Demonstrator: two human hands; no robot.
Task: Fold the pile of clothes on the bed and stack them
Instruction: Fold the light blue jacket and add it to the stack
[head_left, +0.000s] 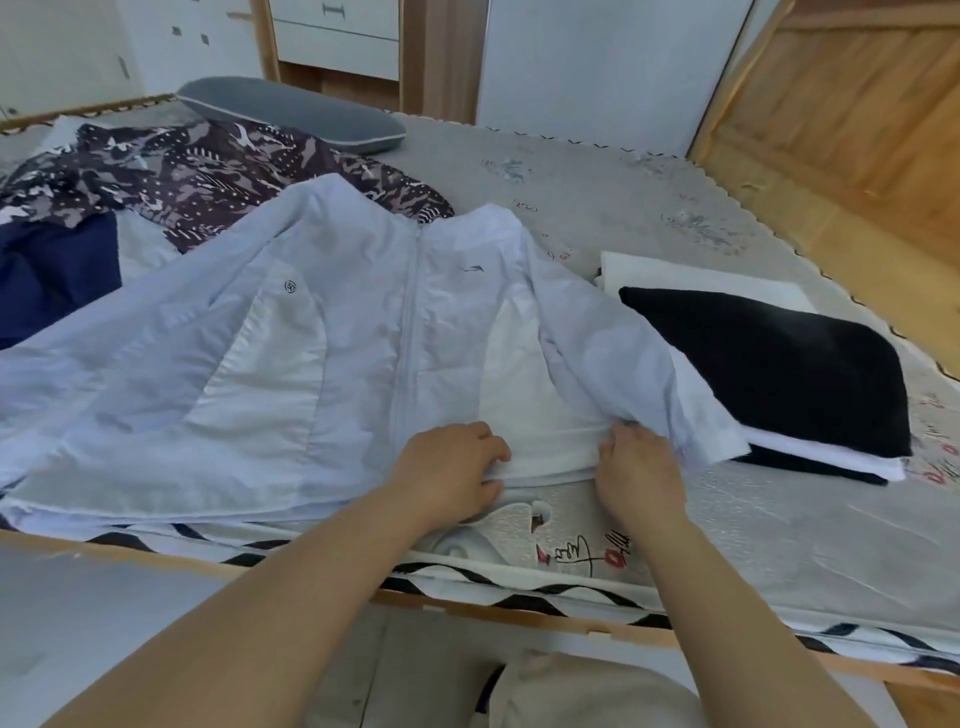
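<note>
While both hands (452, 467) (636, 470) pinch the jacket (322, 332) hem (grip narrow), its chest logos are unreadable.

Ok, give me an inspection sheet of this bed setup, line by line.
Surface: patterned mattress on a wooden bed frame.
Job's things: pale blue zip jacket spread flat, front up; folded stack, black piece on top, at the right.
Clutter: patterned dark garment and navy garment unfolded at far left; grey pillow behind.
Hands: left hand holds the jacket hem; right hand pinches the hem beside the sleeve.
Cables: nothing seen.
Surroundings: white cabinets, wooden panel.
</note>
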